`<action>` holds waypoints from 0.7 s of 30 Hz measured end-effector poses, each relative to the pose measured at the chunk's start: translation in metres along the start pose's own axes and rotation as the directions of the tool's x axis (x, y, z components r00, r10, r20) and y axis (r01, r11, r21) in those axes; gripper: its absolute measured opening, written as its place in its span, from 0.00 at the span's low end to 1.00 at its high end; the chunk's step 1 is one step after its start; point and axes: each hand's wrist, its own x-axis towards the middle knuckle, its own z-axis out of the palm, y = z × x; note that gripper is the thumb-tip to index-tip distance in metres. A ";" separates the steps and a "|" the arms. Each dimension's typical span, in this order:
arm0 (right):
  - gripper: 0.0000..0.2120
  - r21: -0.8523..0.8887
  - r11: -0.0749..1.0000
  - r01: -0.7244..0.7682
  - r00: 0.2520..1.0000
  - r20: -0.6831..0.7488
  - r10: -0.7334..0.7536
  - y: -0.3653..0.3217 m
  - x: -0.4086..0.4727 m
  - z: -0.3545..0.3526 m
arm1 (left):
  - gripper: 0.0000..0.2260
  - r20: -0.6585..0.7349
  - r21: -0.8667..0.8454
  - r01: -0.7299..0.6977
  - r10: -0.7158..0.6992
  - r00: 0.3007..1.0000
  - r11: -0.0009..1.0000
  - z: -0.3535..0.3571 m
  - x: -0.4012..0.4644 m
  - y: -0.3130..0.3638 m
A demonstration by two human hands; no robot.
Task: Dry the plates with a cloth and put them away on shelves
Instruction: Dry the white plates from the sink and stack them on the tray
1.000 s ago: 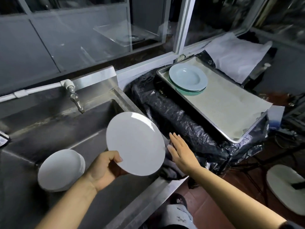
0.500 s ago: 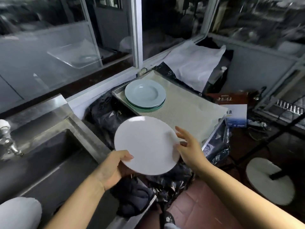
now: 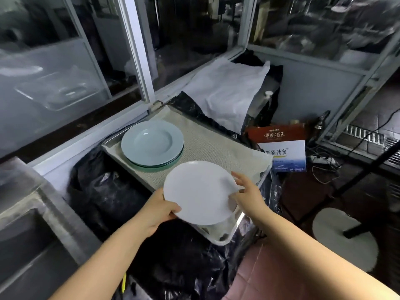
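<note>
White plate [image 3: 200,192] held over tray [image 3: 112,146] near corner.
Left hand [image 3: 157,213] grips its rim, thumb on top; right hand [image 3: 246,192], fingers loosely spread, touches the opposite edge.

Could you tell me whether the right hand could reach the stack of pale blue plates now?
Probably yes: the right hand only touches the white plate, and the stack of pale blue plates sits uncovered on the tray just beyond.
</note>
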 end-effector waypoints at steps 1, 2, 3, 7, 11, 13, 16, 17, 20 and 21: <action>0.33 0.001 0.999 -0.032 0.999 0.007 0.032 0.002 0.011 -0.001 | 0.22 -0.003 0.066 0.015 -0.015 1.000 0.998 0.000 0.014 0.000; 0.33 0.004 0.998 -0.066 0.998 0.019 0.066 0.005 0.022 -0.001 | 0.23 -0.017 0.124 0.032 -0.030 0.999 0.992 0.001 0.028 0.000; 0.34 0.001 0.995 -0.102 0.994 0.030 0.102 0.008 0.032 -0.001 | 0.22 -0.029 0.182 0.042 -0.038 0.999 0.982 0.002 0.040 0.000; 0.34 -0.092 0.973 -0.211 0.975 0.051 0.216 0.020 0.066 0.007 | 0.23 -0.060 0.499 0.039 -0.010 0.998 0.866 0.009 0.081 -0.004; 0.34 -0.234 0.940 -0.247 0.956 0.101 0.277 0.031 0.084 0.018 | 0.36 -0.065 0.695 0.091 -0.064 0.996 0.713 0.008 0.122 -0.020; 0.33 -0.322 0.915 -0.244 0.951 0.107 0.291 0.036 0.090 0.021 | 0.36 -0.064 0.749 0.104 -0.085 0.994 0.655 0.012 0.128 -0.024; 0.33 -0.450 0.867 -0.214 0.952 0.104 0.289 0.039 0.093 0.023 | 0.35 -0.108 0.800 0.140 -0.090 0.990 0.584 0.019 0.130 -0.027; 0.32 -0.496 0.846 -0.195 0.952 0.110 0.285 0.040 0.093 0.024 | 0.34 -0.129 0.815 0.157 -0.090 0.988 0.558 0.021 0.132 -0.029; 0.28 -0.575 0.803 -0.158 0.950 0.132 0.281 0.041 0.092 0.024 | 0.32 -0.160 0.867 0.180 -0.082 0.984 0.464 0.026 0.135 -0.029; 0.28 -0.583 0.798 -0.154 0.949 0.138 0.284 0.041 0.091 0.024 | 0.30 -0.176 0.881 0.193 -0.080 0.981 0.433 0.027 0.135 -0.029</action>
